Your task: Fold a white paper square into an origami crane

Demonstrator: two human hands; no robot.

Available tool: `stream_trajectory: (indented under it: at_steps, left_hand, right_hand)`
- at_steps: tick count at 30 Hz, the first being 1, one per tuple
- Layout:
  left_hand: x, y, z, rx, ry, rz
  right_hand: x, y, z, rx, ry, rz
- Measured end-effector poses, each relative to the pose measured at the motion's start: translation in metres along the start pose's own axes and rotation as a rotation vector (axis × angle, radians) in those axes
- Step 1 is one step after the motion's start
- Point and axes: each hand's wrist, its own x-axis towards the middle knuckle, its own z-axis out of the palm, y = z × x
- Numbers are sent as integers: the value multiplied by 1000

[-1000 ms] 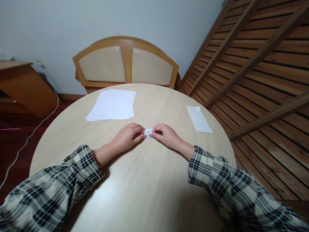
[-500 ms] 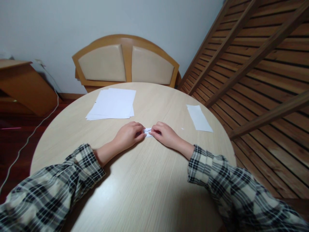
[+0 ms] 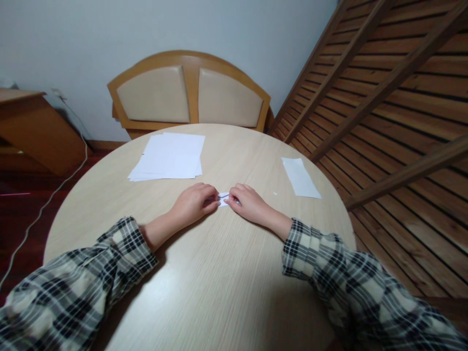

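A small folded piece of white paper [image 3: 223, 201] lies on the round table between my two hands, a dark crease or edge showing across it. My left hand [image 3: 198, 202] pinches its left side, thumb toward me and fingers curled behind. On the right side, my right hand [image 3: 247, 202] grips the paper between thumb and bent fingers. Both hands rest low at the tabletop, and they cover most of the paper's ends.
A stack of white sheets [image 3: 170, 156] lies at the table's back left. A white paper strip [image 3: 301, 177] lies on the right, with a tiny white scrap [image 3: 275, 193] nearer my right hand. Behind the round table [image 3: 219, 282] stands a padded wooden headboard [image 3: 193, 87].
The right fingers have shifted slightly on the folded paper, and the dark line across it looks different. My left hand keeps its hold; the whole view has drifted a little.
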Motion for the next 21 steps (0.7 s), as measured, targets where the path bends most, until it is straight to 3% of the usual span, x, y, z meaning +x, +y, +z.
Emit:
stream_trajectory:
  at_steps: [21]
  left_hand:
    - [0, -4, 3, -37, 12, 63]
  right_hand:
    - [-2, 1, 7, -7, 41, 41]
